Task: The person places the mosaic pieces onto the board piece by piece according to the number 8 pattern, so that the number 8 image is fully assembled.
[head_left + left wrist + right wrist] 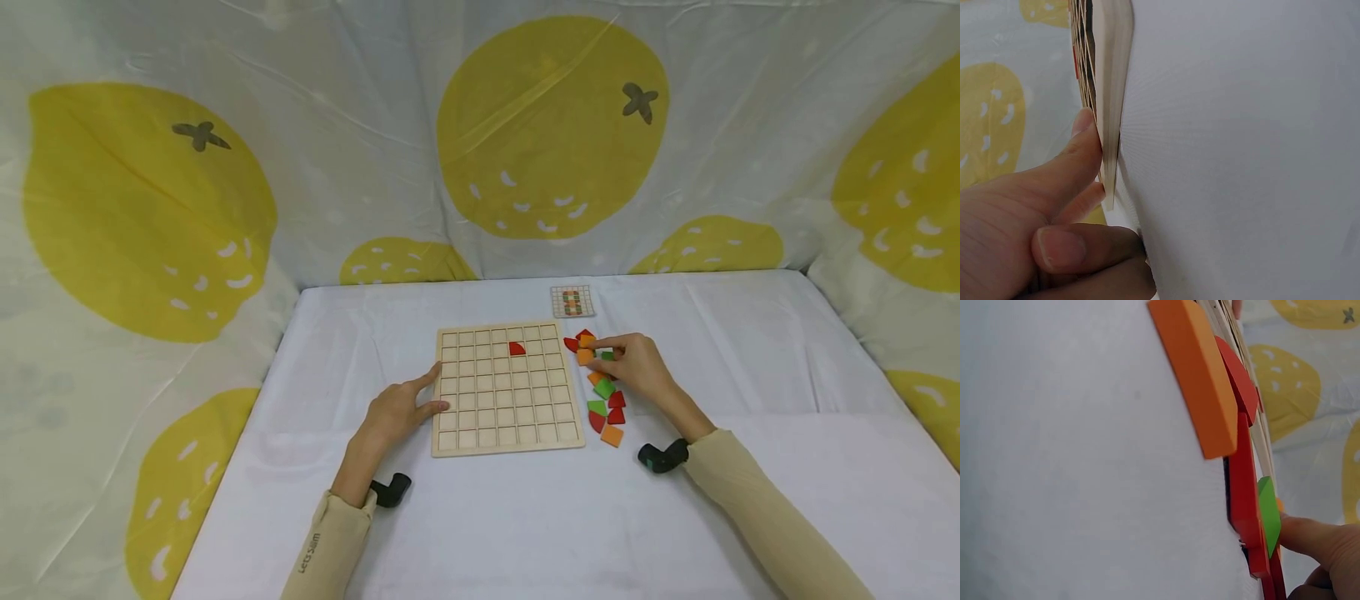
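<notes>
A wooden grid board [501, 450] lies flat, with one red quarter-round tile [517, 348] in an upper cell. At its left edge rests my left hand [393, 412]. In the left wrist view the thumb [1079, 153] lies against the board's side rim [1113, 81], and other fingers are curled below. Right of the board, my right hand [636, 364] has its thumb and index finger at an orange square tile [585, 357], which it appears to pinch. Another orange tile [588, 341] lies by the index fingertip. The right wrist view hides the fingertips behind a green tile [1269, 515].
Several loose red, green and orange tiles trail down the board's right side, the nearest an orange square [612, 436]. A small pattern card [572, 302] lies behind the board's right corner. White cloth [487, 533] covers the table; a lemon-print curtain [375, 125] hangs behind.
</notes>
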### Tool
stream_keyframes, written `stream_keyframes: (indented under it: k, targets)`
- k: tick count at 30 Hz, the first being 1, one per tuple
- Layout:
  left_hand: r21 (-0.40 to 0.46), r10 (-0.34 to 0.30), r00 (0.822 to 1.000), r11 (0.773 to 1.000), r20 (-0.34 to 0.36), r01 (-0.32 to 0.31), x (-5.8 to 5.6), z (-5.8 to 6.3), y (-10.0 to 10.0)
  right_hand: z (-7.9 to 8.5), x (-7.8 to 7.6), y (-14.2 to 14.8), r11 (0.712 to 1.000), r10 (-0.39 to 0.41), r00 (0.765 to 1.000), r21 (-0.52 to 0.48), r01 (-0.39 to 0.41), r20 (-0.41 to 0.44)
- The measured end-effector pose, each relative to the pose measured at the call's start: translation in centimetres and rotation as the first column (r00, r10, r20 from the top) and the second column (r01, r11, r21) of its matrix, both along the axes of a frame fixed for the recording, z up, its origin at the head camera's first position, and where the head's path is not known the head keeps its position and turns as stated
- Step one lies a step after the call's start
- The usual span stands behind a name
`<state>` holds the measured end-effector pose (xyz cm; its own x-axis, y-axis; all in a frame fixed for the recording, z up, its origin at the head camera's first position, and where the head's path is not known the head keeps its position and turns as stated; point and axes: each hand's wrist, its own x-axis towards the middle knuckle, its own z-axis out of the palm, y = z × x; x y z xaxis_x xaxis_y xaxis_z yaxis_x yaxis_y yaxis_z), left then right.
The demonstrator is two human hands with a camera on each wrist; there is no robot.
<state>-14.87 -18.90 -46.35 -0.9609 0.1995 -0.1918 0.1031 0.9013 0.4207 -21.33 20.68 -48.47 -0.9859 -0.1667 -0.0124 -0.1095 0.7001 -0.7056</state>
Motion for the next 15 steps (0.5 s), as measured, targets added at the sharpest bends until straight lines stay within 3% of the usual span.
stream_keyframes:
  k: [15]
  targets:
    - [0.005, 0.022, 1.000, 1.000, 0.020, -0.023, -0.20, 0.04, 0.03, -0.22, 0.00, -0.02, 1.000, 0.027, 0.999, 0.002, -0.027, -0.035]
